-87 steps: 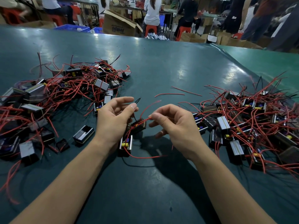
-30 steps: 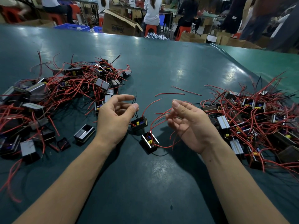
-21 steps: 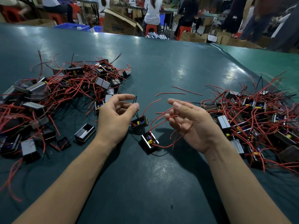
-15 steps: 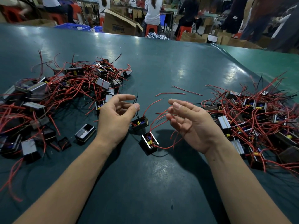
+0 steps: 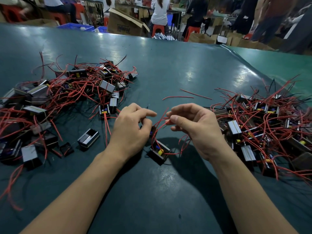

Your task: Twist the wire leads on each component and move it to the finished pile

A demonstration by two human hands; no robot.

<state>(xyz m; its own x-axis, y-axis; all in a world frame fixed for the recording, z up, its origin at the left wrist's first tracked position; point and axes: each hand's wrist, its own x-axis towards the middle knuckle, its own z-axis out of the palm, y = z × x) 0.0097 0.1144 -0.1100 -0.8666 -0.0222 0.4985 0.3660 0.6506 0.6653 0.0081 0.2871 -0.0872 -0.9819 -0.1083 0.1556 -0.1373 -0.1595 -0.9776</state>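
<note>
While the left hand (image 5: 130, 130) curled thumb and forefinger around a small dark component (image 5: 152, 130) at table centre, the right hand (image 5: 195, 128) pinched that part's red leads (image 5: 160, 121) at three o'clock of it. A second component (image 5: 158, 152) lay at six o'clock, touching the green table (image 5: 168, 73). A tangled pile (image 5: 67, 97) sat at ten o'clock, another pile (image 5: 263, 125) at three. Cardboard boxes (image 5: 125, 24) and blue crates (image 5: 76, 28), contents unclear, stood at twelve.
</note>
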